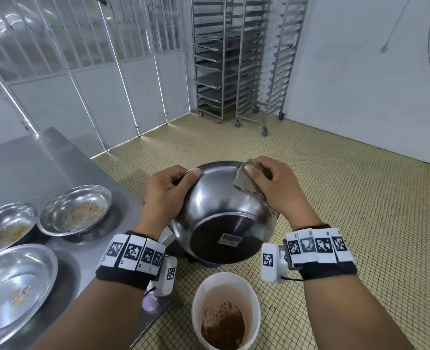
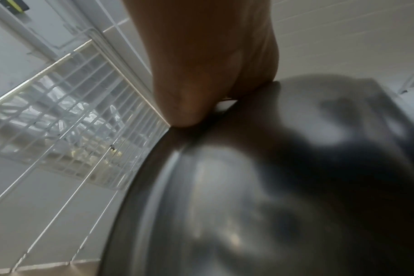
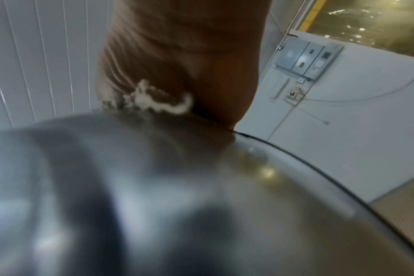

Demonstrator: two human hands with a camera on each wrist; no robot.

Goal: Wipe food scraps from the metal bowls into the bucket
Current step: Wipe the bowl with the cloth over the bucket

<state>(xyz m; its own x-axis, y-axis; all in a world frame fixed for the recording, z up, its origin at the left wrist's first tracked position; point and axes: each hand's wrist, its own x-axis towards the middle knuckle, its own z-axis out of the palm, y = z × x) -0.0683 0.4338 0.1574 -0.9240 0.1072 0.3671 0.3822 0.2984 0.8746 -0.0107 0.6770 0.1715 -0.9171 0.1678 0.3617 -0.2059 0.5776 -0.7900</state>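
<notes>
Gripping tilted bowl [image 1: 219, 208] rim, left hand [image 1: 168, 193], right hand [image 1: 279, 190] pinching cloth [image 1: 249, 185], bucket [image 1: 201, 294] only overhead

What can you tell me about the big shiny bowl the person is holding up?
The metal bowl is round, shiny steel, tipped so its dark flat base with a barcode sticker faces the camera. It hangs in the air above the white bucket. The left hand grips its rim; the right hand presses a brownish cloth against its side.
</notes>
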